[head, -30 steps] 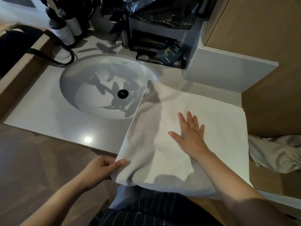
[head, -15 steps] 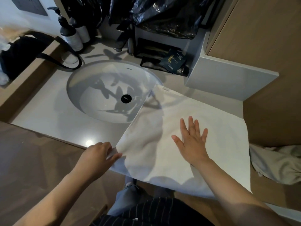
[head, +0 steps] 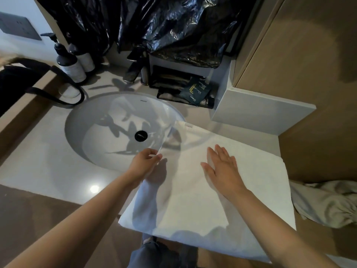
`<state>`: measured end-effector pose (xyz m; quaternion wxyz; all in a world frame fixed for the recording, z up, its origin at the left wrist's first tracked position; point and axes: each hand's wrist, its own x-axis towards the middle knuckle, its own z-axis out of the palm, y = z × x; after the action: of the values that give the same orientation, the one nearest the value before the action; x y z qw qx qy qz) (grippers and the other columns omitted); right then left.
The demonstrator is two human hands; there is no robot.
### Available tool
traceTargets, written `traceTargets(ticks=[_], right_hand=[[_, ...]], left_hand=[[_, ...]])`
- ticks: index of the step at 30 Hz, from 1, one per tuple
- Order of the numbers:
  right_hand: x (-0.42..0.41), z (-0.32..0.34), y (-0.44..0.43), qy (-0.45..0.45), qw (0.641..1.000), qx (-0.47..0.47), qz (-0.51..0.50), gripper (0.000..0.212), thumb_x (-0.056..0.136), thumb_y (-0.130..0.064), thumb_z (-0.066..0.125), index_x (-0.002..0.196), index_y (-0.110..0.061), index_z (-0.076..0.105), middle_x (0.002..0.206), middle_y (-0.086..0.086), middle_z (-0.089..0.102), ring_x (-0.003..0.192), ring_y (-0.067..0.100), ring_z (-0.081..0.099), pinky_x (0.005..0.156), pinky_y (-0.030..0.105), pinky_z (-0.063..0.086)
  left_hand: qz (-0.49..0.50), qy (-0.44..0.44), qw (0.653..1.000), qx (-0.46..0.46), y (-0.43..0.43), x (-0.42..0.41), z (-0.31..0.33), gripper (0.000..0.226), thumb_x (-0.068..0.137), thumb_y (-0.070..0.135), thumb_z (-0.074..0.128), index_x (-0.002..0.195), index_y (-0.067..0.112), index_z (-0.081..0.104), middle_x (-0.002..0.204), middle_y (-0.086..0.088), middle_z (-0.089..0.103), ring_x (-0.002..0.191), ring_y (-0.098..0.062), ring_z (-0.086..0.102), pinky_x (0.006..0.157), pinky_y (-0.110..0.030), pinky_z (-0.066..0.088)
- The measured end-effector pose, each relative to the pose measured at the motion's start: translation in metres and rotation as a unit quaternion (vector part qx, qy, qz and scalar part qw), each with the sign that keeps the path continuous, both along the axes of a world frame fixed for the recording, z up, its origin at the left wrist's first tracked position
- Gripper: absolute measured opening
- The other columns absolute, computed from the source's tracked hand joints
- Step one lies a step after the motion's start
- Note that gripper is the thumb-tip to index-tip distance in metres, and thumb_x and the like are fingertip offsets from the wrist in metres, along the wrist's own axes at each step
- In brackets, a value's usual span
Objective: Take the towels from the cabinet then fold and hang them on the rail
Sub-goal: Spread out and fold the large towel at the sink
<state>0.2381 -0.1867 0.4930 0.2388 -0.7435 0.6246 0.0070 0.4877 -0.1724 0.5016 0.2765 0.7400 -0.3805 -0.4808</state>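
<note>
your pale countertop (head: pixel 34 167) holds an inset basin (head: pixel 100 140). a white towel (head: pixel 193 202) lies on its right part, overhanging the front edge. two dark pump bottles (head: pixel 71 67) stand at the back left.

Blurred raised edge of the towel (head: pixel 189 206)

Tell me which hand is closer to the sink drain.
Left. The left hand pinches the edge of the towel just beside the drain; the right hand lies flat on the towel, farther right.
</note>
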Motion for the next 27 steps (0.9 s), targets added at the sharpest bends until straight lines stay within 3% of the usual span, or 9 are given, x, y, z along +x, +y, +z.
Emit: traceTargets(ticks=[4, 6, 8, 11, 15, 17, 21, 24, 27], right_hand=[[0.013, 0.008, -0.039, -0.019, 0.999, -0.035, -0.002, 0.049, 0.104, -0.041, 0.039, 0.147, -0.018, 0.040, 0.158, 0.006, 0.031, 0.147, 0.022, 0.022, 0.119, 0.041, 0.017], [0.023, 0.008, -0.054, -0.031, 0.998, -0.057, -0.008, 0.041, 0.102, -0.037, 0.045, 0.134, -0.014, 0.052, 0.141, 0.004, 0.050, 0.135, 0.023, 0.040, 0.110, 0.038, 0.031], [0.030, 0.006, -0.064, -0.026, 0.997, -0.065, -0.032, 0.034, 0.101, -0.036, 0.049, 0.125, -0.013, 0.056, 0.130, 0.004, 0.056, 0.125, 0.024, 0.046, 0.101, 0.037, 0.036], [0.032, 0.000, -0.076, -0.031, 0.995, -0.081, -0.055, 0.030, 0.098, -0.034, 0.054, 0.116, -0.011, 0.060, 0.123, 0.005, 0.057, 0.118, 0.027, 0.046, 0.098, 0.037, 0.039], [0.028, -0.005, -0.093, -0.044, 0.993, -0.077, -0.077, 0.030, 0.096, -0.030, 0.059, 0.118, -0.010, 0.065, 0.121, 0.006, 0.056, 0.116, 0.026, 0.045, 0.095, 0.031, 0.040], [0.027, -0.002, -0.102, -0.057, 0.990, -0.093, -0.090, 0.024, 0.095, -0.027, 0.061, 0.103, -0.005, 0.068, 0.112, 0.010, 0.058, 0.110, 0.028, 0.047, 0.088, 0.032, 0.039], [0.023, 0.004, -0.117, -0.077, 0.979, -0.146, -0.121, 0.021, 0.095, -0.027, 0.061, 0.088, -0.007, 0.064, 0.097, 0.009, 0.062, 0.096, 0.028, 0.050, 0.069, 0.029, 0.027], [0.025, -0.006, -0.122, -0.023, 0.986, -0.106, -0.124, 0.022, 0.098, -0.029, 0.057, 0.094, -0.009, 0.065, 0.106, 0.011, 0.064, 0.106, 0.031, 0.052, 0.084, 0.035, 0.037], [0.031, -0.018, -0.122, 0.006, 0.989, -0.092, -0.118, 0.018, 0.099, -0.031, 0.054, 0.098, -0.016, 0.063, 0.111, 0.008, 0.060, 0.117, 0.029, 0.047, 0.096, 0.037, 0.033]], left_hand=[[-0.030, 0.048, 0.998, 0.008, -0.025, 0.000, -0.002, 0.027, 0.093, 0.027, 0.061, 0.068, 0.017, 0.056, 0.054, 0.008, 0.049, 0.055, -0.012, 0.044, 0.045, -0.018, 0.035], [-0.041, 0.062, 0.997, 0.028, -0.035, -0.001, -0.004, 0.032, 0.094, 0.031, 0.061, 0.069, 0.011, 0.056, 0.052, 0.003, 0.046, 0.055, -0.017, 0.040, 0.051, -0.022, 0.032], [-0.039, 0.064, 0.997, 0.028, -0.043, 0.000, -0.006, 0.033, 0.094, 0.030, 0.060, 0.073, 0.005, 0.060, 0.062, -0.008, 0.050, 0.062, -0.020, 0.045, 0.061, -0.028, 0.035], [-0.057, -0.001, 0.998, -0.001, -0.044, 0.004, -0.007, 0.041, 0.094, 0.033, 0.060, 0.070, -0.001, 0.060, 0.062, -0.005, 0.054, 0.061, -0.020, 0.049, 0.060, -0.028, 0.038], [-0.110, -0.102, 0.986, -0.068, -0.038, 0.006, -0.003, 0.026, 0.094, 0.035, 0.059, 0.075, 0.020, 0.070, 0.066, 0.012, 0.064, 0.063, -0.007, 0.059, 0.057, -0.017, 0.041], [-0.123, -0.111, 0.984, -0.059, -0.038, 0.006, -0.005, 0.028, 0.095, 0.036, 0.057, 0.073, 0.022, 0.067, 0.063, 0.014, 0.060, 0.058, -0.008, 0.056, 0.050, -0.011, 0.036], [-0.126, -0.113, 0.984, -0.049, -0.042, 0.009, -0.014, 0.035, 0.096, 0.035, 0.056, 0.066, 0.019, 0.064, 0.053, 0.010, 0.054, 0.052, -0.011, 0.049, 0.049, -0.016, 0.035], [-0.142, -0.116, 0.982, -0.052, -0.043, 0.010, -0.019, 0.030, 0.096, 0.032, 0.057, 0.068, 0.025, 0.066, 0.063, 0.010, 0.063, 0.060, -0.010, 0.059, 0.053, -0.014, 0.039], [-0.118, -0.114, 0.985, -0.056, -0.044, 0.008, -0.022, 0.025, 0.093, 0.029, 0.060, 0.070, 0.027, 0.068, 0.065, 0.012, 0.066, 0.058, -0.001, 0.059, 0.052, -0.012, 0.041]])
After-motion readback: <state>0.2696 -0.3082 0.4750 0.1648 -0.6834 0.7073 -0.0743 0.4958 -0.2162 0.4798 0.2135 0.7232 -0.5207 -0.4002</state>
